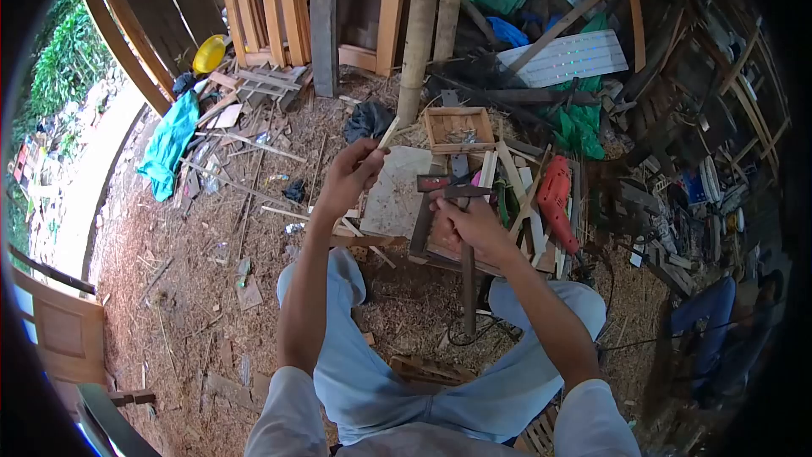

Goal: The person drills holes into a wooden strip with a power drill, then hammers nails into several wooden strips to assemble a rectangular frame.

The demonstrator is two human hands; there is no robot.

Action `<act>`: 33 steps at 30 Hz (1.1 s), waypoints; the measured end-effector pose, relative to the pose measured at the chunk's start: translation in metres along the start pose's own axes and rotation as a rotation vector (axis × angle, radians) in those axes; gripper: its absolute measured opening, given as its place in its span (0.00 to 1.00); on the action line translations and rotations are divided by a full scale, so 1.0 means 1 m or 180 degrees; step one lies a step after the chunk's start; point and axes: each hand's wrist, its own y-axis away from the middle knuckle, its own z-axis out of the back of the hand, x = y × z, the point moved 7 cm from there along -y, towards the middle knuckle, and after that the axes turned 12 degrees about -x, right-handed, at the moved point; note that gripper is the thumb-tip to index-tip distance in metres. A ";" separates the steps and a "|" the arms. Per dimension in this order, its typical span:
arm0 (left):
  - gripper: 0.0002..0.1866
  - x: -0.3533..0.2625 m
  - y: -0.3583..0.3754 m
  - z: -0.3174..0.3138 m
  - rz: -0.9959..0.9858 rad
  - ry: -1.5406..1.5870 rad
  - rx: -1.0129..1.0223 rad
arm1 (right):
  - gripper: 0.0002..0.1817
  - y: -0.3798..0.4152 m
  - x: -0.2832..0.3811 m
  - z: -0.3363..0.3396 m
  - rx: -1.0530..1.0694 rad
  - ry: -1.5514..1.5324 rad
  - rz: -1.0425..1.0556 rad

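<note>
My left hand [351, 176] is raised in front of me, fingers closed around a short, pale wooden stick [390, 129] that points up and away. To its right, my right hand [474, 224] grips a hammer [469, 288] close to its dark head, with the handle hanging down between my knees. Below that hand is a low wooden work surface [440, 241], partly hidden, with a small dark reddish box [434, 183] on it. Just beyond stands a shallow wooden box [434, 129] holding small metal pieces. A red power tool [554, 195] lies right of my right hand among wood strips.
Wood shavings and offcuts cover the ground [194, 279]. A bamboo post [414, 42] rises ahead, with wooden frames [283, 8] behind it. A white panel [567, 59] leans at upper right. At lower right, another person's blue-trousered leg [715, 313] shows.
</note>
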 end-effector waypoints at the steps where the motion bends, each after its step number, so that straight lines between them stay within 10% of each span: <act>1: 0.11 -0.003 0.002 -0.004 0.0116 0.0354 0.0090 | 0.13 0.001 0.003 -0.005 0.0158 0.0005 -0.0194; 11: 0.13 -0.028 0.009 -0.002 -0.0436 -0.0076 -0.0529 | 0.11 -0.013 -0.002 0.002 -0.0181 0.0603 0.0922; 23: 0.16 0.001 -0.010 0.114 -0.0996 0.0089 -0.1548 | 0.15 -0.001 -0.010 0.122 -0.1174 0.0090 -0.0553; 27: 0.16 -0.001 -0.007 0.093 -0.0630 -0.0065 -0.1444 | 0.18 0.010 -0.020 0.119 -0.1125 -0.0329 -0.1473; 33: 0.19 0.014 -0.005 0.007 -0.0294 -0.0015 -0.0526 | 0.15 0.000 -0.009 0.149 -0.1354 0.0536 -0.0878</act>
